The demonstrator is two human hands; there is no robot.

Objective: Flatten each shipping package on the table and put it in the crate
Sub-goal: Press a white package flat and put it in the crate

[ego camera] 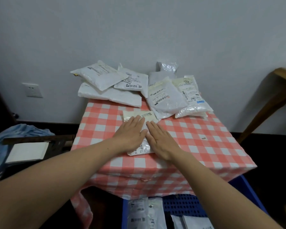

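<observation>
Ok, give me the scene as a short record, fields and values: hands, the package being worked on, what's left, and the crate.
hands: left hand and right hand lie flat, fingers straight, side by side on the white package
current package: on the checked cloth, mid table, under both palms
waiting: pile of packages along the table's far edge, overlapping
crate: blue crate below the table's near edge, flat packages inside
</observation>
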